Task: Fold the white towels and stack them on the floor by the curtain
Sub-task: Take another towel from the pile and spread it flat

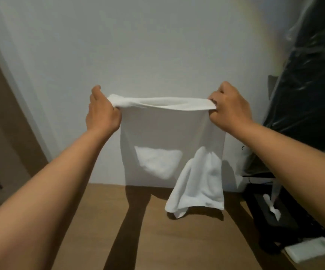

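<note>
Both fists up: left hand [102, 112] and right hand [228, 109] each pinch a top corner of the white towel [172, 145], hanging stretched between them.

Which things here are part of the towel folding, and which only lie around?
Part of the job:
- white towel, held up by its top edge
- left hand, gripping the left corner
- right hand, gripping the right corner

Only lying about:
- black tissue box on the right
- white flat object near it
- plastic-covered dark item
</note>
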### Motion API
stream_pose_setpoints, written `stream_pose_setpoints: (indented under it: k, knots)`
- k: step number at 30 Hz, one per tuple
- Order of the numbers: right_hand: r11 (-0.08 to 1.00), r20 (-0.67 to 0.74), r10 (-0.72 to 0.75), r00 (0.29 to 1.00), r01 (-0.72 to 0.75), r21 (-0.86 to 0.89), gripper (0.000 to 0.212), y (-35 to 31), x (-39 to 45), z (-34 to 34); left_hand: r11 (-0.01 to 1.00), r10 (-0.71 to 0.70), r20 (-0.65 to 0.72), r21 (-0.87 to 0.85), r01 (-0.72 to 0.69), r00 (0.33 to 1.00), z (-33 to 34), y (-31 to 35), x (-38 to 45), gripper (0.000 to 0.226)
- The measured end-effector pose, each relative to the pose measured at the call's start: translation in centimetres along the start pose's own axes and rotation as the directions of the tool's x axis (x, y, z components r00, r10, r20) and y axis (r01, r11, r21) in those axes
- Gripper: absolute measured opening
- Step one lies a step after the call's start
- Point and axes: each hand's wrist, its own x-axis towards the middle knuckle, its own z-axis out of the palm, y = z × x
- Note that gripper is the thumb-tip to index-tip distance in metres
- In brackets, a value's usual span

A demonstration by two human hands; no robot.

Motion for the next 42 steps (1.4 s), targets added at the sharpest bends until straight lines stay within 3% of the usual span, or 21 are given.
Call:
stream_pose_setpoints:
  k: [3,6,8,14,17,20,23,27,30,31,36,39,42]
  knots:
    - [0.997,0.033,0.033,0.999,-0.036,0.069,0.03,2.1,0.4,0.0,1.0,-0.001,-0.048,0.022,0.002,0.999,0.1,-1.1,-0.7,0.07]
    - [0.974,0.203,0.143,0.969,-0.175,0.146,0.034,3.3,-2.1,2.3,0.978,-0.013,0.179,0.207,-0.025,0.984,2.3,-4.6,-2.9,0.059]
    - [0.974,0.31,0.132,0.941,-0.181,0.135,0.033,3.4,-4.9,4.8,0.952,-0.027,0.327,0.296,-0.075,0.944,3.9,-7.2,-4.8,0.044]
    - [0.964,0.594,0.077,0.8,-0.212,0.161,0.026,0.6,-12.6,11.6,0.915,-0.127,0.396,0.4,-0.047,0.909,7.1,-13.1,-10.9,0.034]
    - [0.954,0.647,0.056,0.761,-0.232,0.19,0.027,-2.1,-16.5,14.2,0.936,-0.131,0.359,0.353,-0.004,0.924,8.6,-15.3,-13.9,0.028]
    - [0.95,0.55,-0.082,0.831,-0.103,0.296,0.031,-4.8,-21.5,17.0,0.969,-0.168,0.322,0.227,0.096,0.932,10.5,-17.5,-16.8,0.019]
    - [0.946,0.506,-0.118,0.854,-0.059,0.32,0.046,-6.7,-26.7,20.2,0.989,-0.066,0.315,0.144,0.021,0.947,12.9,-19.7,-20.3,0.025]
    - [0.936,0.656,0.004,0.755,-0.234,0.264,0.069,-8.9,-31.7,24.2,0.978,0.096,0.425,0.127,-0.164,0.9,16.2,-24.4,-25.2,0.017]
    - [0.971,0.753,0.034,0.657,-0.2,0.131,0.084,-9.8,-34.2,26.9,0.975,0.151,0.428,0.083,-0.206,0.891,17.9,-27.0,-27.8,0.015]
    - [0.972,0.756,0.046,0.653,-0.202,0.115,0.087,-10.0,-35.0,27.6,0.977,0.166,0.406,0.055,-0.205,0.898,18.5,-27.7,-28.3,0.007]
    - [0.955,0.597,0.046,0.801,-0.211,0.209,0.084,-10.0,-36.4,30.4,0.979,0.201,0.238,-0.014,-0.204,0.95,20.6,-29.4,-28.8,0.02]
    - [0.94,0.568,0.067,0.82,-0.242,0.239,0.082,-10.0,-35.8,31.5,0.972,0.234,0.171,-0.017,-0.235,0.957,21.3,-29.7,-28.4,0.019]
    - [0.943,0.559,0.076,0.825,-0.242,0.228,0.079,-10.0,-35.6,31.8,0.983,0.182,0.087,0.022,-0.184,0.979,21.2,-29.8,-28.2,0.018]
